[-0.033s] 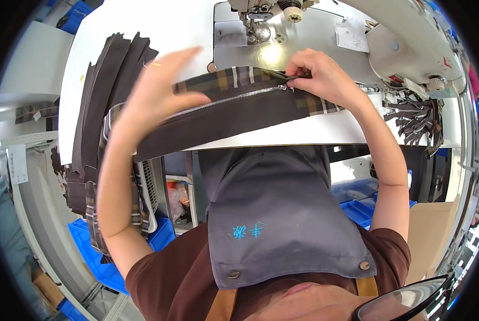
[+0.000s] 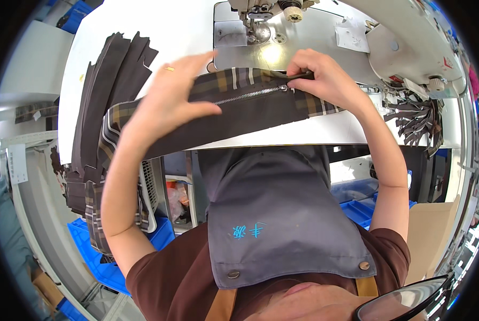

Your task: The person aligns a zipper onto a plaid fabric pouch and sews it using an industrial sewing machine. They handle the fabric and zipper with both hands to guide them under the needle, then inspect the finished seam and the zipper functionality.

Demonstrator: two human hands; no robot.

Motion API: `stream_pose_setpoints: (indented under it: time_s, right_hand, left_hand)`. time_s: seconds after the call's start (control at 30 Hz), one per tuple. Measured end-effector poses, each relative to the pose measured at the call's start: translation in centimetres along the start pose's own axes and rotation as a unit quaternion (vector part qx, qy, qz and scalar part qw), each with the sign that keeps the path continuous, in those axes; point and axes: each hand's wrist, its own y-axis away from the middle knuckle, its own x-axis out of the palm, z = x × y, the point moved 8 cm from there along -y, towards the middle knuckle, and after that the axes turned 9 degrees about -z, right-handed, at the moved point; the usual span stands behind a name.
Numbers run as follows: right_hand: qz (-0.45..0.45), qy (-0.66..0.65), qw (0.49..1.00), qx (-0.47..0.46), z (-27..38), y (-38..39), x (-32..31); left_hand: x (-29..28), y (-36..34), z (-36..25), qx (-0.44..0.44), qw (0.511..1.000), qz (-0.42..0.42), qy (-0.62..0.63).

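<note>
A dark brown fabric piece [image 2: 229,125] lies along the table's near edge, with plaid fabric [image 2: 239,78] on its far side and a silver metal zipper [image 2: 250,96] running between. My right hand [image 2: 325,79] pinches the folded dark edge of the fabric just beyond the zipper's right end, where a slider shows. Slightly smeared by motion, my left hand [image 2: 167,101] hovers over the left part of the zipper with thumb and fingers spread. It hides the zipper's left end. From there the plaid fabric curves down over the table's left side.
Beyond the fabric stands a sewing machine [image 2: 261,16] with its metal bed plate. Dark fabric strips [image 2: 103,80] are stacked at the left. A bundle of cut scraps [image 2: 419,117] lies at the right. Blue bins [image 2: 103,267] sit below the table.
My left hand has shifted to the right along the zipper, uncovering plaid fabric on its left. My right hand keeps its pinch at nearly the same place.
</note>
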Motion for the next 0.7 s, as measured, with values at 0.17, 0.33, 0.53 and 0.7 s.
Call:
stream_pose_setpoints:
  time_s: [0.17, 0.33, 0.53, 0.7]
  right_hand:
    - [-0.232, 0.125, 0.935, -0.237, 6.3, 3.8, -4.5]
    - [-0.164, 0.248, 0.926, -0.235, 6.3, 9.2, -0.7]
    - [-0.139, 0.148, 0.964, -0.172, 4.0, 11.7, 1.4]
    - [-0.183, 0.104, 0.961, -0.180, 4.4, 11.1, 0.8]
  left_hand:
    - [0.5, 0.0, -2.2, -0.024, 0.994, -0.090, -0.061]
    - [0.6, 3.4, -8.0, 0.131, 0.948, -0.213, -0.198]
    - [5.1, 6.7, -7.0, 0.023, 0.990, -0.100, -0.093]
    - [6.7, 8.0, -9.0, 0.102, 0.978, -0.155, -0.098]
